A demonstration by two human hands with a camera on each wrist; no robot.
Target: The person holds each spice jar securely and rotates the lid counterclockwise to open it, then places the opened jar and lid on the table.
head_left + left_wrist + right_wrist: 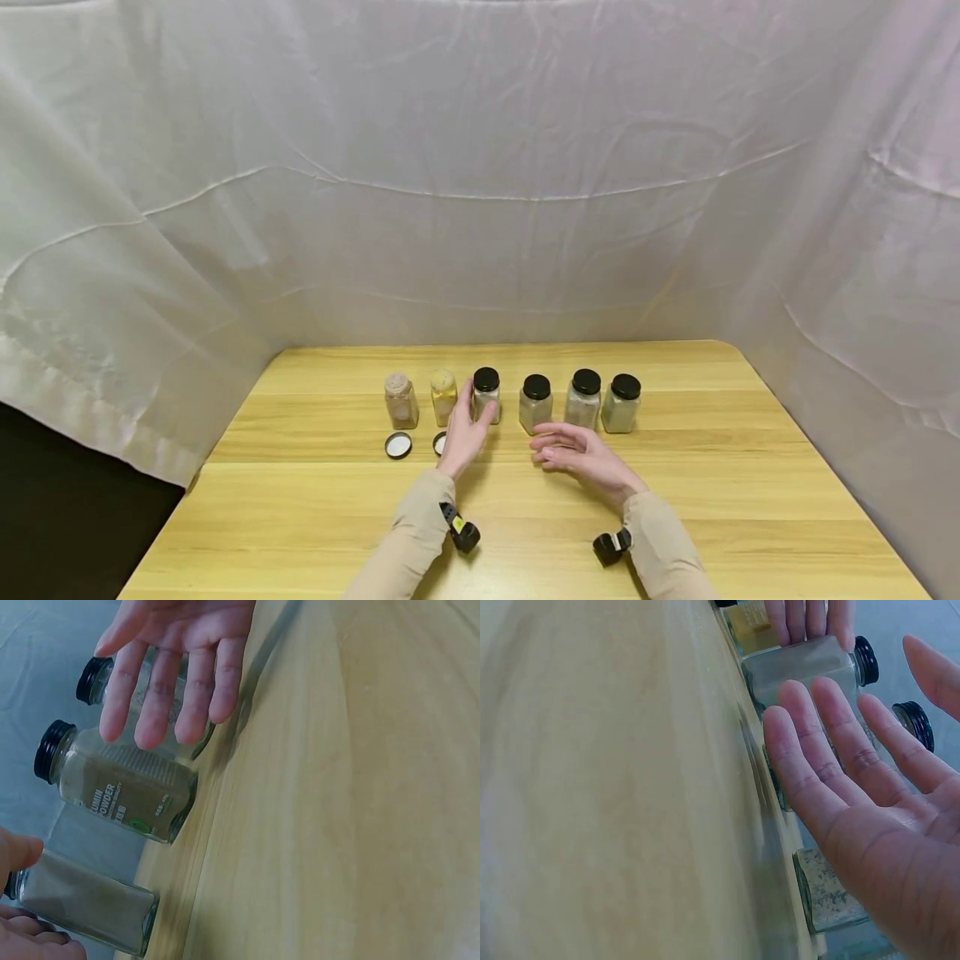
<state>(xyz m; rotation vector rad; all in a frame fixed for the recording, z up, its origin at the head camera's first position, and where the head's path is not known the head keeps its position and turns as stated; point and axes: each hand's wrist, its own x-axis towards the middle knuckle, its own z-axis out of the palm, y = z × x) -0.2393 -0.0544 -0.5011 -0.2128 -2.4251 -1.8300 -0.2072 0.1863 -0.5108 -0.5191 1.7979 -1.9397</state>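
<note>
My left hand [465, 435] holds a square glass jar of pale grey powder [799, 667] by its upper part, thumb on one side and fingers on the other. That jar stands upright with its black lid [486, 379] on. Open and empty, my right hand [587, 458] hovers in front of a lidded cumin powder jar [124, 787], fingers spread and apart from it. Left of the held jar stand a jar of yellow powder [444, 398] and a jar of brownish powder [402, 404], both without black lids, their shaker tops showing.
Two black lids lie upside down before the uncapped jars: one lid [398, 445] in full view, the other lid [438, 443] partly behind my left hand. Two more capped jars, a speckled jar [582, 407] and a greenish-grey jar [621, 408], stand at the right. Grey cloth [480, 250] surrounds the wooden table [300, 517].
</note>
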